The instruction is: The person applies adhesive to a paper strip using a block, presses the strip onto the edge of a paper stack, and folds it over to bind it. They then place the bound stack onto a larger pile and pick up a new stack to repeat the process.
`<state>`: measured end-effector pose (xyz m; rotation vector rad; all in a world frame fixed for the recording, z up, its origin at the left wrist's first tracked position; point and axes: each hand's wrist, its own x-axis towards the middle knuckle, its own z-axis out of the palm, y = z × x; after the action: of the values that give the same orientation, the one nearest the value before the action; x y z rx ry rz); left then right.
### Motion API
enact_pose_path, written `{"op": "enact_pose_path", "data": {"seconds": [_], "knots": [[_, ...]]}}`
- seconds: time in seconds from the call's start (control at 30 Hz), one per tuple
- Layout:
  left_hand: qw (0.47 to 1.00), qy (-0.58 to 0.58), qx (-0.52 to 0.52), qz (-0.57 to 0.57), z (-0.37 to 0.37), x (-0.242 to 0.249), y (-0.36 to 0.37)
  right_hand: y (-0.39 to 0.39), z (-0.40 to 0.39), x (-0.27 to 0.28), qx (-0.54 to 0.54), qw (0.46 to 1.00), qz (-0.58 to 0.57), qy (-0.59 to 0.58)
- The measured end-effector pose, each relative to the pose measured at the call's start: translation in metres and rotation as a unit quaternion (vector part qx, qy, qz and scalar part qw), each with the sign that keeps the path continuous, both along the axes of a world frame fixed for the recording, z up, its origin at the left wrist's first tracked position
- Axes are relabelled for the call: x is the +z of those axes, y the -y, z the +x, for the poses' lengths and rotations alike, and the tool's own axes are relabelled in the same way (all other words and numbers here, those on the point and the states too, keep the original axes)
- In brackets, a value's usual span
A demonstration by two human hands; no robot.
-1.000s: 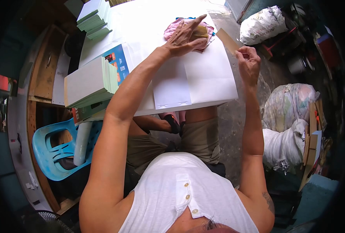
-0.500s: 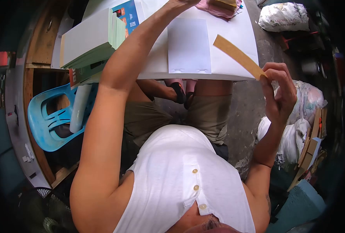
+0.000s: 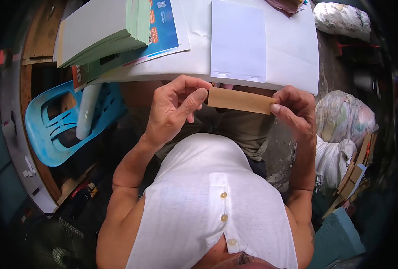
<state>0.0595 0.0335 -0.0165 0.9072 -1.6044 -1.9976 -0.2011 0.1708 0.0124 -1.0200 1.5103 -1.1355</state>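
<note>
A strip of brown paper tape [image 3: 240, 100] stretches between my two hands, just off the table's front edge and above my lap. Its left end is pinched between the thumb and fingers of my left hand [image 3: 176, 107]. My right hand [image 3: 296, 110] grips the other end, thumb in front. Beyond the strip, a white paper pad [image 3: 238, 40] lies flat on the table, with staples along its near edge.
The table [image 3: 293, 54] has a white covering. At its left, a thick stack of pale green-edged sheets [image 3: 98, 29] rests on a blue printed poster [image 3: 167, 31]. A blue plastic chair [image 3: 42, 130] holding a clear roll [image 3: 89, 112] stands below. Plastic bags [image 3: 344, 116] sit at right.
My left hand has come back from the far side of the table and taken the strip's free end. The strip has swung from slanting to nearly level, closer to my body.
</note>
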Motion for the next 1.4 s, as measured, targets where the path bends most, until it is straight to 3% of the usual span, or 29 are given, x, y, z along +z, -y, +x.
{"op": "enact_pose_path", "data": {"seconds": [0.1,0.43,0.6,0.73,1.4], "knots": [[0.997,0.011,0.047,0.062,-0.010,-0.012,0.000,0.006,-0.006,-0.016,-0.027,0.997,0.046,0.050],[0.995,0.021,0.089,0.045,-0.022,-0.011,0.001,0.009,-0.009,-0.020,-0.021,0.996,0.066,0.062],[0.993,0.071,0.077,0.045,-0.021,-0.006,0.007,0.013,-0.010,-0.018,-0.013,0.996,0.051,0.067],[0.992,0.098,0.069,0.034,-0.024,-0.002,0.008,0.017,-0.001,-0.018,-0.068,0.993,0.071,0.065],[0.989,0.133,0.061,0.005,-0.027,-0.003,0.014,0.020,0.012,-0.022,-0.131,0.983,0.114,0.050]]}}
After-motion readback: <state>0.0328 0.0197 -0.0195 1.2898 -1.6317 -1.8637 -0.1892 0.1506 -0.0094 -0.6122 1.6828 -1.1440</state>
